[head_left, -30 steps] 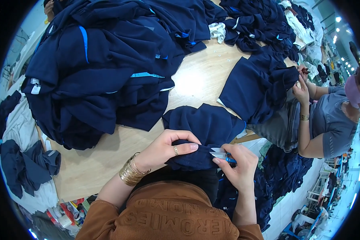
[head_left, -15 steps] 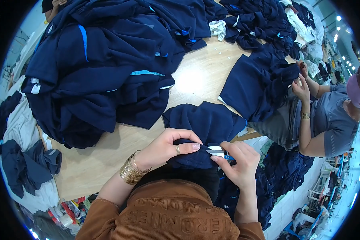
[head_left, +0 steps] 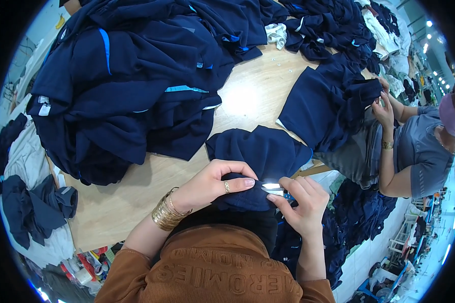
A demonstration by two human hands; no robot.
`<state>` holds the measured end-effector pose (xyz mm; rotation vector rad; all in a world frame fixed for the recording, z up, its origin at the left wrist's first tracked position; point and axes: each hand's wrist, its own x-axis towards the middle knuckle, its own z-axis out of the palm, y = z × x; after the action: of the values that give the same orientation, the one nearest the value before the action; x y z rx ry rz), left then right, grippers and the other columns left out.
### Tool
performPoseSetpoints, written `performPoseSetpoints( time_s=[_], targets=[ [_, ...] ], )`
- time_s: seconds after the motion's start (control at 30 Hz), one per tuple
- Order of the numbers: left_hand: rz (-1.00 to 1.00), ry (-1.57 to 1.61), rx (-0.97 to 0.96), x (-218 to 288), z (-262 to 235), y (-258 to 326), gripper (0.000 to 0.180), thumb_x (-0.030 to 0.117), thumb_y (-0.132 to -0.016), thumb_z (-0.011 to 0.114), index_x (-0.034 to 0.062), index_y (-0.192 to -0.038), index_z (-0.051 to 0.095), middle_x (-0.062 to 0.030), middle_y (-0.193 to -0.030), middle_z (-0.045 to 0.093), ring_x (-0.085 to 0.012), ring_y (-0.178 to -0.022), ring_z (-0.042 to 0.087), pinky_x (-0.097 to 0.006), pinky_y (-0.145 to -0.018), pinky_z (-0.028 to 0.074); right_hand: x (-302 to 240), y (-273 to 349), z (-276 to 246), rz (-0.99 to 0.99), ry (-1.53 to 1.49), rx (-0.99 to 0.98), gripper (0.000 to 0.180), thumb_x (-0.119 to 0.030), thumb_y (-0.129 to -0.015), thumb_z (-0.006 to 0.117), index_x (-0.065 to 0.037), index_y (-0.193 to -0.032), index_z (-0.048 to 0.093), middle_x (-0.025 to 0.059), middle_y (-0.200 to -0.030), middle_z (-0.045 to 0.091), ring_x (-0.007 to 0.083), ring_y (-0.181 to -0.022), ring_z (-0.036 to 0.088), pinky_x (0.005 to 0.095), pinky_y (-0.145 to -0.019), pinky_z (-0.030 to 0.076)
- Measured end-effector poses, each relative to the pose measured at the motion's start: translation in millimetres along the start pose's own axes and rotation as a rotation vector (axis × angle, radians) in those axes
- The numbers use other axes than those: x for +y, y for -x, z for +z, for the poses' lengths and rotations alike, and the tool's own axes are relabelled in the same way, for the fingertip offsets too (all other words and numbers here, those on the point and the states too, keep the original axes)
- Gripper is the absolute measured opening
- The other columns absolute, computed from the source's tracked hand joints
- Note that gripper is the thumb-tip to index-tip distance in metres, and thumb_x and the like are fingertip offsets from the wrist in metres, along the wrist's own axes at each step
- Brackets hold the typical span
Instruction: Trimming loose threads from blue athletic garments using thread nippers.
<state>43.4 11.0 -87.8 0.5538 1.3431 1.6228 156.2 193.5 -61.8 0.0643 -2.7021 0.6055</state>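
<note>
My left hand point(head_left: 217, 183) pinches the edge of a navy garment point(head_left: 260, 151) between thumb and fingers, close to my body. Part of this garment lies on the table, and its near end is gathered up by the hand. In my right hand point(head_left: 305, 204) is a pair of small thread snips point(head_left: 272, 187), with blue at the grip. The blades point left at the cloth edge beside my left fingertips. A small white patch shows at the blades; I cannot tell what it is.
A big heap of navy garments point(head_left: 131, 96) covers the table's left and back. At right, a co-worker point(head_left: 409, 151) handles another navy garment point(head_left: 318, 108). More dark garments point(head_left: 359, 212) lie below the table on the right. A pale wooden table point(head_left: 177, 187) spans the front.
The snips' blades have come closer together beside the cloth edge. My left hand keeps its pinch, nearly in place. The co-worker's hands have shifted slightly on their garment.
</note>
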Motion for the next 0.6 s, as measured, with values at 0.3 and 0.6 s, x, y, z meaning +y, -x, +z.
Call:
performPoseSetpoints(
  time_s=[0.3,0.6],
  targets=[
    [0.058,-0.015,-0.004,0.1,1.5,0.0,0.016,0.016,-0.087,0.059,-0.0006,-0.087,0.060,0.0013,-0.077,0.056,-0.0048,-0.073,0.048,-0.020,-0.069,0.040,-1.1,1.4,-0.9,0.012,0.009,0.011,0.023,-0.026,-0.065,0.075,-0.010,-0.074,0.061,0.0006,-0.059,0.050,0.0167,-0.051,0.048,0.0283,-0.046,0.036],
    [0.090,-0.059,-0.004,1.7,2.9,0.2,0.018,0.017,-0.087,0.059,-0.0008,-0.085,0.059,-0.0001,-0.077,0.055,-0.0058,-0.075,0.049,-0.021,-0.070,0.041,-6.4,-1.0,-4.2,0.013,0.025,-0.017,0.023,-0.026,-0.066,0.074,-0.010,-0.076,0.062,0.0004,-0.060,0.050,0.0163,-0.052,0.049,0.0279,-0.046,0.037]
  ],
)
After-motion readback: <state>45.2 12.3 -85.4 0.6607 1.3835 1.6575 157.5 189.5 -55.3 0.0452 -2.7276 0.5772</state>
